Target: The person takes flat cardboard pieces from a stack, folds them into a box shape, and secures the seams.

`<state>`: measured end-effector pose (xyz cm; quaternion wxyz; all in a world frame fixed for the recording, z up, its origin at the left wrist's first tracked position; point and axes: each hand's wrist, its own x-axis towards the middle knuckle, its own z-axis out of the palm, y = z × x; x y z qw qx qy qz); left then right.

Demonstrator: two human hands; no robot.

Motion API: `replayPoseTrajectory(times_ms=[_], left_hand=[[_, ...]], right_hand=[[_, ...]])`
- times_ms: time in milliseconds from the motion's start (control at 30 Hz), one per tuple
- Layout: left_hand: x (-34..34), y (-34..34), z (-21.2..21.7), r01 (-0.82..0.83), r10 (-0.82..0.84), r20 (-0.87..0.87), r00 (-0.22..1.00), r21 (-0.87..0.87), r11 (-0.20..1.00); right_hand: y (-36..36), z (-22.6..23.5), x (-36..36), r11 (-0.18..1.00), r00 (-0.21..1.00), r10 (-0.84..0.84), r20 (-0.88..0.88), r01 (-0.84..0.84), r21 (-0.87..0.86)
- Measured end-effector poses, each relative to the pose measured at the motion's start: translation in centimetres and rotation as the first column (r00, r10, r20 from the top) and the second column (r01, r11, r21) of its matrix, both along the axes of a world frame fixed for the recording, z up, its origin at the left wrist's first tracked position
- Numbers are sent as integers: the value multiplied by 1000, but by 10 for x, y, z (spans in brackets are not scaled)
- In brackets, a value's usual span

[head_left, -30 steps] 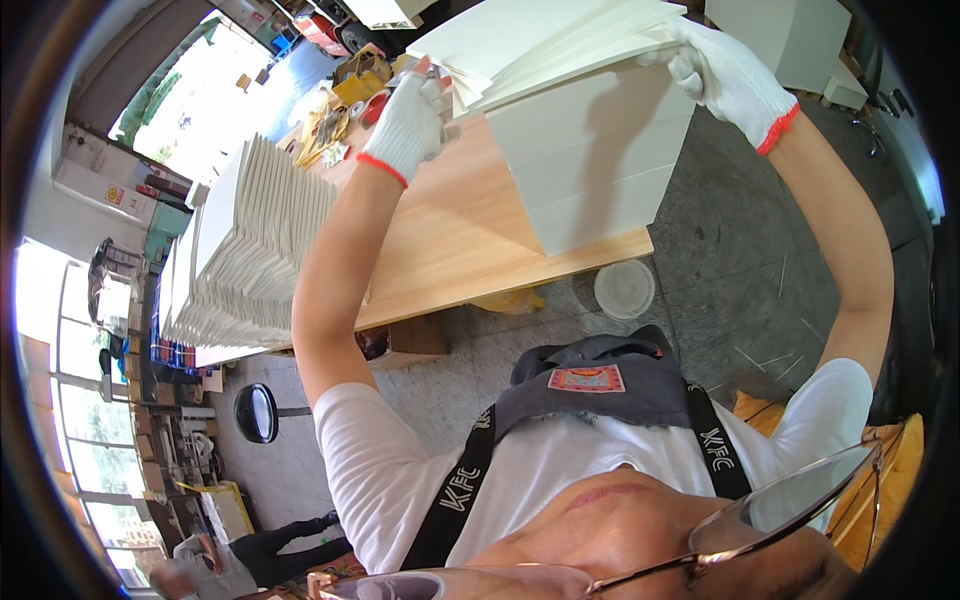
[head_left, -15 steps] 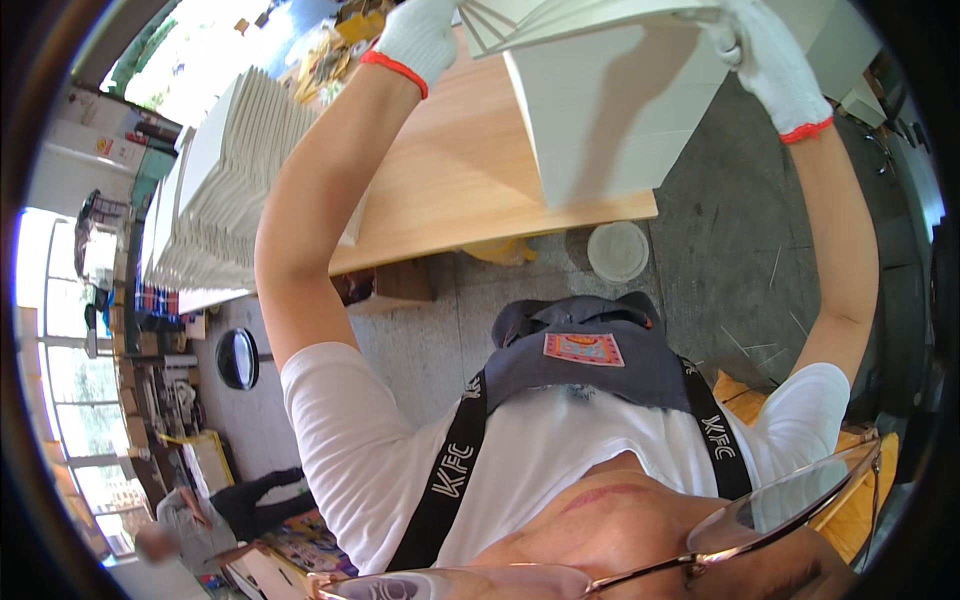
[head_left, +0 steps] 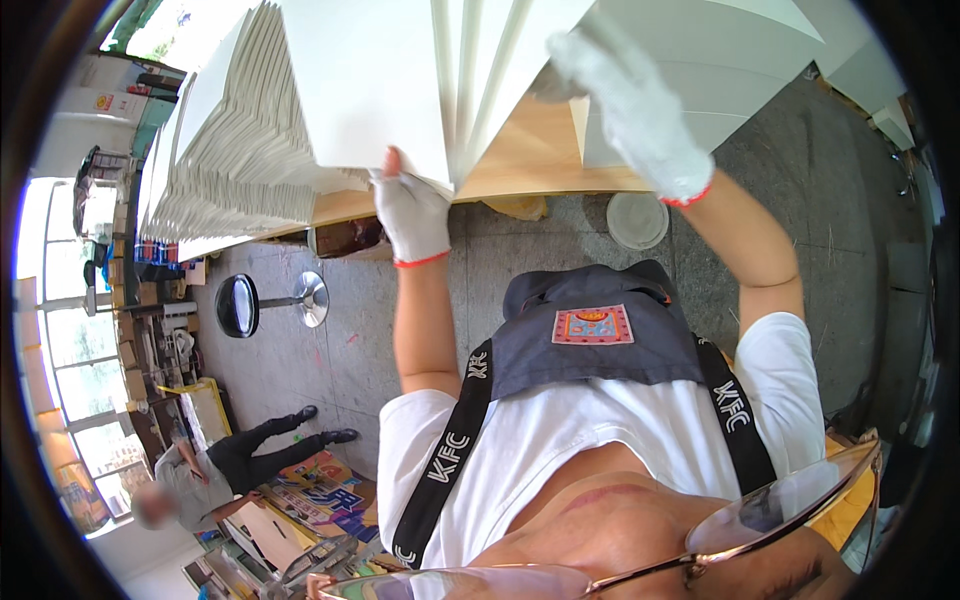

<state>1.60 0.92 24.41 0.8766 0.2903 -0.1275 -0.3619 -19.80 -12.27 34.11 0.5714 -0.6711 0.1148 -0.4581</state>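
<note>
Several stiff white boards stand fanned apart, their near lower corners at the table's front edge. My left hand, in a white glove with red trim, grips the near edge of these boards. Its bare thumb tip rests on the front face and its other fingers are hidden behind. To the right of the fan, my gloved right hand is raised, apart from the boards, with blurred fingers stretched out and nothing visible in them. Beyond that hand lies a stack of large white boards.
A tall stack of white boards stands at the left of the wooden table. Below the table edge are a white bucket and a brown box. A round stool lies to the left, and another person is farther off.
White boards moved from above the right stack to the left and now stand fanned at the table edge. My left hand came down nearer me; my right hand let go and moved left.
</note>
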Motion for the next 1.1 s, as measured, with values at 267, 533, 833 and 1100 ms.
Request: replayPoseTrajectory(times_ms=[267,533,833,1100], left_hand=[[-7,-19,-162,-260,318,-197,927,271,927],[13,-43,-263,-411,545,-165,822,490,769],[42,-73,-282,-340,504,-250,827,491,802],[9,-41,-200,-176,496,-493,714,560,810]], right_hand=[[-17,-167,60,723,954,226,-196,-29,690],[18,-209,8,577,844,465,-266,-61,814],[31,-216,-25,535,844,495,-206,-110,838],[32,-218,-70,571,884,412,-223,-59,819]])
